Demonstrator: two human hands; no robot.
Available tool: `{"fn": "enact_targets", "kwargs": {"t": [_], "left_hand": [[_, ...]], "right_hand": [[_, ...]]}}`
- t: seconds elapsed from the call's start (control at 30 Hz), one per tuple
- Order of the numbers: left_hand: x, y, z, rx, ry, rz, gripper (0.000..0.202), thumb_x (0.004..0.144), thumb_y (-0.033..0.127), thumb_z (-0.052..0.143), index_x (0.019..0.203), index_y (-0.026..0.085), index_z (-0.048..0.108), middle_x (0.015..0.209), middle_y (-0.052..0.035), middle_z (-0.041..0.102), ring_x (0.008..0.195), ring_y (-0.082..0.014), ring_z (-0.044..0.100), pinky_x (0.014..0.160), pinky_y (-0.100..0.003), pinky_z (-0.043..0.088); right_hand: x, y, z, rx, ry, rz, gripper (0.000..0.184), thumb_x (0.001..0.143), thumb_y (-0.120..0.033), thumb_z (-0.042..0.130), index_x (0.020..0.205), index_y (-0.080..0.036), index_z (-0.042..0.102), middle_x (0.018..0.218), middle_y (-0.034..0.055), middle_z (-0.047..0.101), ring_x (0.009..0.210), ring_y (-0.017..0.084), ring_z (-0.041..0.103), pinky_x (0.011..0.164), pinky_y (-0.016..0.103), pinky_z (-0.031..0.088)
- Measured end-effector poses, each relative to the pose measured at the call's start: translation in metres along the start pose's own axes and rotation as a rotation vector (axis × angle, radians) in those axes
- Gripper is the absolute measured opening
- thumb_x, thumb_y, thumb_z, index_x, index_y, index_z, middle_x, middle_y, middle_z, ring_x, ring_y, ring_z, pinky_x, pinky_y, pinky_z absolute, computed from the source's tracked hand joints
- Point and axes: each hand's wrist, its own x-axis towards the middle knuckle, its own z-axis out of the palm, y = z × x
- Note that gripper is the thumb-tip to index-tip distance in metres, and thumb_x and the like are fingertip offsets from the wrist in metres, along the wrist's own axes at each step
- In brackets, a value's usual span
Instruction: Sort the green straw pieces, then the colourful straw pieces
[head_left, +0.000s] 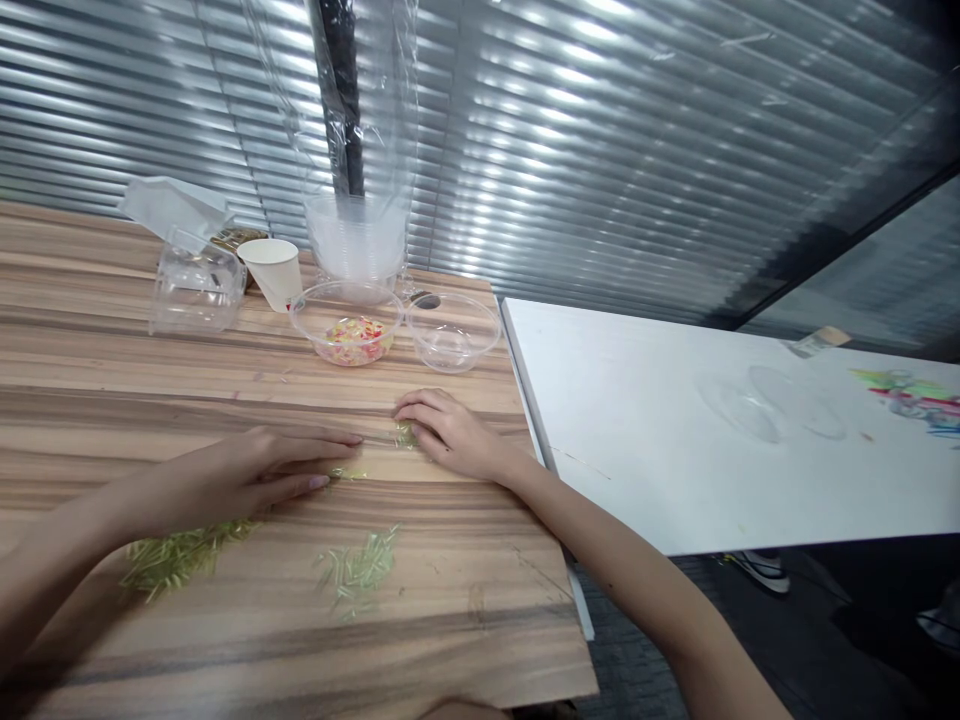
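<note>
My left hand (281, 465) lies low on the wooden table, fingers stretched out and pointing right, with a few yellowish-green strips (349, 473) by its fingertips. Curled down on the tabletop, my right hand (446, 432) has its fingers and thumb round a small bunch of short thin green strips (406, 434). Under and in front of my left wrist is a larger olive-green heap of strips (176, 558), partly hidden by the arm. A paler green pile (364, 568) lies apart from both hands, nearer the front edge.
Behind the hands stand a clear bowl (346, 290) with red and yellow bits, another clear bowl (454, 362), stacked bowls in plastic (356, 240), a paper cup (274, 272) and a clear container (196, 300). A white table (622, 430) adjoins at right, holding clear lids (750, 410).
</note>
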Motion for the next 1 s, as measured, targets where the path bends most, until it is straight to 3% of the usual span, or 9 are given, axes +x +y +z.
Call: {"fn": "enact_targets", "kwargs": {"t": [0.33, 1.0], "left_hand": [[0.0019, 0.0082, -0.0030, -0.023, 0.027, -0.028, 0.040, 0.096, 0.042, 0.045, 0.135, 0.037, 0.054, 0.138, 0.0076, 0.055, 0.126, -0.0161, 0.054, 0.106, -0.025, 0.041], [-0.0020, 0.0032, -0.0025, -0.013, -0.013, -0.020, 0.043, 0.098, 0.042, 0.042, 0.140, 0.033, 0.048, 0.142, 0.0046, 0.051, 0.129, -0.0173, 0.050, 0.108, -0.028, 0.038]], "right_hand": [[0.0002, -0.0009, -0.0008, 0.001, -0.006, 0.011, 0.027, 0.089, -0.005, 0.043, 0.108, -0.016, 0.060, 0.117, 0.0117, 0.061, 0.114, 0.020, 0.055, 0.102, 0.040, 0.046], [-0.0004, -0.0009, -0.0006, 0.005, -0.012, 0.017, 0.028, 0.089, -0.005, 0.043, 0.108, -0.016, 0.060, 0.117, 0.0111, 0.060, 0.114, 0.019, 0.055, 0.102, 0.039, 0.046]]}}
